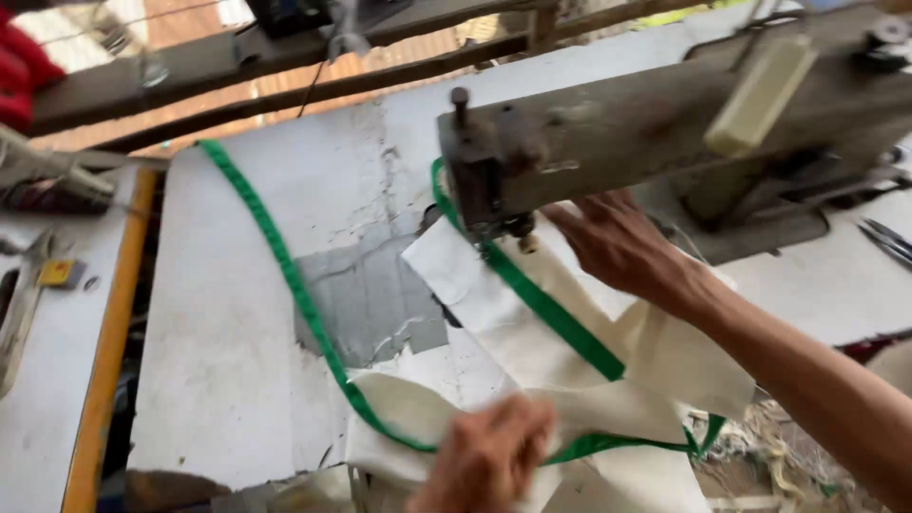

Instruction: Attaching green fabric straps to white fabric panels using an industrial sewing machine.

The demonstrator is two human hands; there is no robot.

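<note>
A cream fabric piece (513, 332) lies under the head of an old grey sewing machine (655, 119). A green binding tape (560, 318) runs along it to the needle area and trails away over the table as a long green strip (275, 247). My right hand (617, 242) rests flat on the fabric just right of the presser foot, fingers spread. My left hand (489, 456), blurred, grips the near fold of the fabric at the table's front edge.
The worn white table (228, 332) has a grey taped patch (375, 299). A second table with an orange edge (104, 361) stands to the left, holding small tools. Scissors (888, 237) lie at far right. Scraps hang below the front right.
</note>
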